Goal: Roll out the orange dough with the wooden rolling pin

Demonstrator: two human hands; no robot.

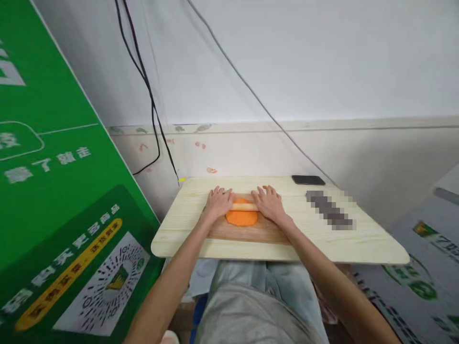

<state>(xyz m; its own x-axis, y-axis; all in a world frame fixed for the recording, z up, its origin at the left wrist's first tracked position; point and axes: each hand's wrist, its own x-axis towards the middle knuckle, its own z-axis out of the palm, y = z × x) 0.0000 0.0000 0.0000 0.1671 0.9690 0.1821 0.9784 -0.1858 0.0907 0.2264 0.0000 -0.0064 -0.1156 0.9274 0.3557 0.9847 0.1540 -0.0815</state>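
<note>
A pale wooden rolling pin (245, 207) lies crosswise over a flattened sheet of orange dough (242, 219). Beneath the dough is a brown wooden board (247, 232). On the pin's left end is my left hand (218, 203), its fingers curved over the wood. My right hand (268, 203) holds the right end the same way, thumb toward the middle. The pin's ends are hidden under both hands. Dough shows on the near side of the pin, with a thin strip beyond it.
The light wooden table (179, 224) stands against a white wall (322, 62). A black phone (308, 180) lies at its back edge, and a pixelated dark item (330, 210) is on the right. Black cables (150, 95) hang at left beside a green printed panel (71, 167).
</note>
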